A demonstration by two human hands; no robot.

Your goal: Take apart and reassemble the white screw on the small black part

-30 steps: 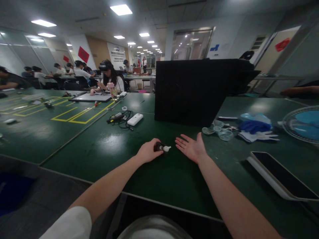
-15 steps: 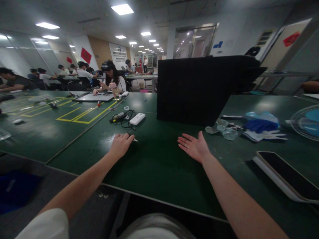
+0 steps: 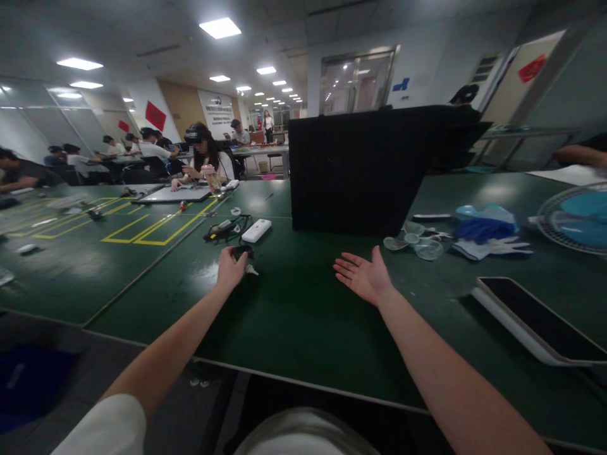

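My left hand (image 3: 231, 270) is closed on a small black object (image 3: 243, 251), its fingers covering part of it. A small white piece (image 3: 251, 270) shows beside the thumb; whether it belongs to the black object I cannot tell. My right hand (image 3: 363, 276) rests palm up over the green table (image 3: 294, 316), fingers stretched out and nothing in it. Just beyond the left hand lie a white rectangular device (image 3: 257, 231) and a black cable bundle (image 3: 226, 229).
A large black box (image 3: 351, 174) stands across the table's middle. To its right are clear round pieces (image 3: 429, 250), blue and white gloves (image 3: 488, 240), a tablet-like device (image 3: 538, 319) and a round fan-like grille (image 3: 545, 220). A co-worker (image 3: 208, 155) sits across the table.
My left hand has turned and its fingers have lifted, so that more of the black object and white piece shows. The right hand keeps its open pose. The view has shifted slightly.
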